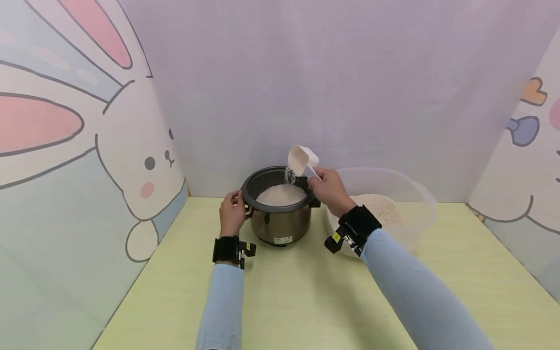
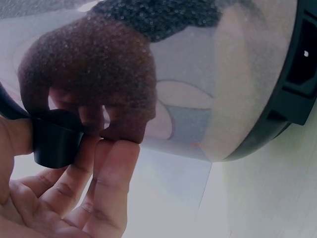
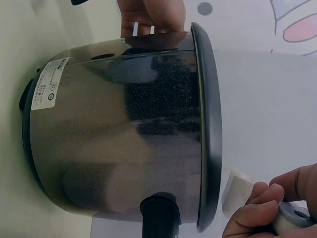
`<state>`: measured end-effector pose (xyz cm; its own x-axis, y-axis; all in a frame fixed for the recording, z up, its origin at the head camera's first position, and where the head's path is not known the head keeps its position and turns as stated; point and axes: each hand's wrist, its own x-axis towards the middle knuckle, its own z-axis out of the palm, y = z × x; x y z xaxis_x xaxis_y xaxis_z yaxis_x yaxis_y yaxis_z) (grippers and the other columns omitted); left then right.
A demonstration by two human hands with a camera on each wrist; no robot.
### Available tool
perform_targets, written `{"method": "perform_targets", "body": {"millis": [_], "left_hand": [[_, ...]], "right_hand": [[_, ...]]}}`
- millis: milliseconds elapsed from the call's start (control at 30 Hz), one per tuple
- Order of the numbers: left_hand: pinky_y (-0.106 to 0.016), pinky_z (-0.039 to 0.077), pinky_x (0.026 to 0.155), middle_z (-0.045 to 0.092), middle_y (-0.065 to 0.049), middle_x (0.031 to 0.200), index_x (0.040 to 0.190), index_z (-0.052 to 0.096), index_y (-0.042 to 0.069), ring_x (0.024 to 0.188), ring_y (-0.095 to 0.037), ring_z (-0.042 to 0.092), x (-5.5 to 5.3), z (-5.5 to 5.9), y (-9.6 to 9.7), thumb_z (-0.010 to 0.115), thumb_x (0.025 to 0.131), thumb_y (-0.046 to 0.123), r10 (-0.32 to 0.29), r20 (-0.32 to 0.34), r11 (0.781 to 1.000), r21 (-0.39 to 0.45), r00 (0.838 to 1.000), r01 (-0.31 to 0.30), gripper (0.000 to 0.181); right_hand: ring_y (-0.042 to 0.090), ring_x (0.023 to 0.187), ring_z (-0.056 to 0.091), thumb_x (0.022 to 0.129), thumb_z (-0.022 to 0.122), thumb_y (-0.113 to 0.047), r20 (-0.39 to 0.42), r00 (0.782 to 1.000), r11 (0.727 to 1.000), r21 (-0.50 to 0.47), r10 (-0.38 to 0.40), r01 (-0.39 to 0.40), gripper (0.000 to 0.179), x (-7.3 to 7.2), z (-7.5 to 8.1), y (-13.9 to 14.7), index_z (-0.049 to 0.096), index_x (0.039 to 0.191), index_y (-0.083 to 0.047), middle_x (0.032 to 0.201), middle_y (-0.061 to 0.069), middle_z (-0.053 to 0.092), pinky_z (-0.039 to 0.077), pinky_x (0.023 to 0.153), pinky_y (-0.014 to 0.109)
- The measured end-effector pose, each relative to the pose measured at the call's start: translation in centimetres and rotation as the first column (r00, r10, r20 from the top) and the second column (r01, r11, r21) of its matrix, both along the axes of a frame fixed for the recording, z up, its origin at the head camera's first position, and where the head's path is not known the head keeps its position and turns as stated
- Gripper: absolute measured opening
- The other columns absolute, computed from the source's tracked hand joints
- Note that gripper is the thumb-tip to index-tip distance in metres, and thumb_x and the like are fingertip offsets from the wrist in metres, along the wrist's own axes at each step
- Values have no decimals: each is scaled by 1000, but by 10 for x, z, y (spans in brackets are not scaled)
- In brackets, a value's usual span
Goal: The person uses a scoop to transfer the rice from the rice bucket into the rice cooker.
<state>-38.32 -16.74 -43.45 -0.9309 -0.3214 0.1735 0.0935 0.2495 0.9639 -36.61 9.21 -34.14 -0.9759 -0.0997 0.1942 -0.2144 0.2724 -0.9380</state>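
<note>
A dark metallic rice cooker (image 1: 280,223) without a lid stands on the table, a mound of white rice (image 1: 281,195) inside its pot. At its left side my left hand (image 1: 232,214) holds the black side handle (image 2: 57,144), with fingertips against the shiny wall. My right hand (image 1: 331,191) grips the handle of a white measuring scoop (image 1: 302,160), tilted over the pot's right rim. Rice grains (image 1: 289,176) fall from the scoop into the pot. In the right wrist view, the scoop (image 3: 237,193) shows only partly past the fingers.
A large translucent tub (image 1: 424,194) holding more rice (image 1: 380,209) stands right of the cooker, partly behind my right wrist. The pale yellow table (image 1: 280,301) meets a plain lilac back wall (image 1: 262,87). Side panels carry cartoon rabbit pictures (image 1: 127,160).
</note>
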Motion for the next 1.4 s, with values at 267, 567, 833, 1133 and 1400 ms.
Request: {"method": "perform_targets", "body": {"millis": [267, 567, 833, 1133, 1400], "left_hand": [[-37, 65, 71, 66, -20, 116, 137, 59, 4, 89, -29, 66, -1, 0, 0, 51, 110, 32, 4, 5, 1000, 1, 1000, -4, 40], [-38, 65, 71, 66, -20, 116, 136, 59, 4, 88, -29, 67, 1, -1, -1, 51, 110, 32, 5, 14, 1000, 2, 1000, -5, 40], [-37, 65, 71, 66, -19, 116, 136, 60, 4, 87, -29, 66, 1, 0, 0, 51, 110, 32, 5, 16, 1000, 11, 1000, -5, 39], [-37, 65, 72, 66, -19, 116, 136, 59, 5, 87, -29, 67, 0, 2, -1, 51, 109, 32, -1, 15, 1000, 22, 1000, 0, 39], [-39, 65, 73, 65, -20, 117, 137, 59, 4, 90, -31, 67, 0, 2, 0, 51, 110, 32, -4, 12, 1000, 19, 1000, 3, 40]], "right_hand": [[21, 76, 40, 102, 46, -6, 12, 1000, 1000, 11, 22, -22, 35, 2, -2, -9, 61, 133, 4, 103, 16, 51, 32, 59, 27], [22, 72, 42, 103, 45, -8, -8, 999, 997, 66, 34, -34, 44, 2, -8, -15, 55, 146, -3, 115, 20, 57, 34, 55, 29], [21, 75, 48, 103, 46, -9, -55, 998, 991, 131, 42, -34, 46, 3, -2, -19, 53, 148, -7, 110, 18, 60, 37, 58, 28], [18, 62, 40, 106, 45, -10, -95, 991, 981, 177, 96, -78, 45, 9, 7, -22, 49, 151, -5, 129, 22, 59, 34, 54, 29], [13, 50, 34, 106, 43, -10, -138, 984, 966, 248, 116, -79, 47, 10, 13, -29, 48, 152, -8, 101, 18, 63, 32, 49, 28]]}}
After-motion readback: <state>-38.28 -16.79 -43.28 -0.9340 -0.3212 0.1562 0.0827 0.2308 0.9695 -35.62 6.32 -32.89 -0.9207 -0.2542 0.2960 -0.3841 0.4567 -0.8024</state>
